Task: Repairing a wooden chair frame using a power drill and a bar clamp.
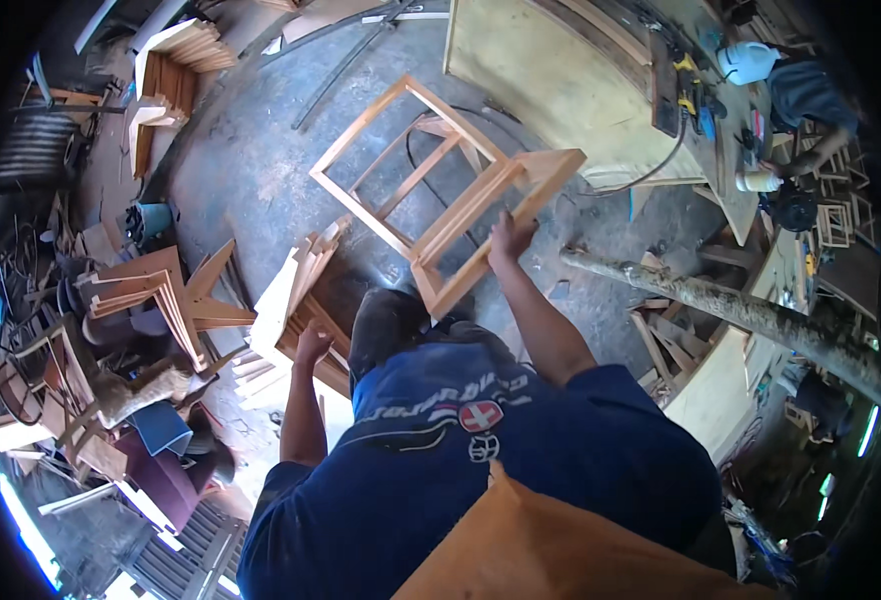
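A pale wooden chair frame (468, 213) stands tilted in front of me, its open rectangle of bars pointing away to the left. My right hand (513, 240) is wrapped round the near right bar of that frame. Lower and to the left, my left hand (314, 343) is closed, and I see nothing in it. It is close beside a stack of cut wooden parts (301, 278); whether it touches them I cannot tell. My knees hide part of the floor below the frame.
Nested angled wooden parts (166, 85) stand at the far left, others (161, 295) nearer. A pale workbench (551, 75) is at the far right, with a person (811, 100) beyond it. A round pole (731, 305) crosses the right side. A blue bucket (148, 221) sits left.
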Demonstrator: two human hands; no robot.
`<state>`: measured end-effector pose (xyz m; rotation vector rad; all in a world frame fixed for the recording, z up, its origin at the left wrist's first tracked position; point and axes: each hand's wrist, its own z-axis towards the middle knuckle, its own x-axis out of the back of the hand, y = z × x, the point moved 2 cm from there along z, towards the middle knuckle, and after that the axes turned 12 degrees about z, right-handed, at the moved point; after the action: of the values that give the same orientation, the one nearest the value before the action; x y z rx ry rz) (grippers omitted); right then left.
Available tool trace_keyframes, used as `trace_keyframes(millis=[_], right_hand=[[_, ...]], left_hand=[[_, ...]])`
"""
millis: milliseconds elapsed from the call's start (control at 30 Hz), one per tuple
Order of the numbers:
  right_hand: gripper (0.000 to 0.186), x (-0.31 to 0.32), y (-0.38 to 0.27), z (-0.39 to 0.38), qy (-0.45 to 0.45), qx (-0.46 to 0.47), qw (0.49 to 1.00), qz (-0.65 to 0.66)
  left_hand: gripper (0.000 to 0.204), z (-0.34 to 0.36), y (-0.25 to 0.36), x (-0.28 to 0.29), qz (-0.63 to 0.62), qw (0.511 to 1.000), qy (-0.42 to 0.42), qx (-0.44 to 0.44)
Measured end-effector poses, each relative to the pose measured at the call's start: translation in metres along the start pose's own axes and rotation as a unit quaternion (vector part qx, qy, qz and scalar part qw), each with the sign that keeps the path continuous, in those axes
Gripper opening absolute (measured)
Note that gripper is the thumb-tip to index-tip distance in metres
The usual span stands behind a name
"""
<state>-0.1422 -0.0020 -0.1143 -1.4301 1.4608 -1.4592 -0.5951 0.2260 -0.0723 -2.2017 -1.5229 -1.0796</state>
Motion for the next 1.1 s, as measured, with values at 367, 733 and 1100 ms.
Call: trace_keyframes(millis=[367, 733, 1100], right_hand=[[0.041, 0.001, -0.078, -0.034, 0.003, -0.101, 0.995, 0.005], [0.031, -0.006, -0.066, -0.039, 0.137, -0.235, 0.959, -0.078], [0.021, -0.010, -0.086, -0.027, 0.145, -0.196, 0.966, -0.084]], left_hand=[[0.073, 0.432, 0.124, 0.168, -0.072, 0.978, 0.023, -0.194], [0.125, 0.700, 0.190, 0.111, 0.128, 0.974, -0.029, -0.185], [0.087, 0.626, 0.381, 0.096, -0.447, 0.859, -0.220, -0.117]])
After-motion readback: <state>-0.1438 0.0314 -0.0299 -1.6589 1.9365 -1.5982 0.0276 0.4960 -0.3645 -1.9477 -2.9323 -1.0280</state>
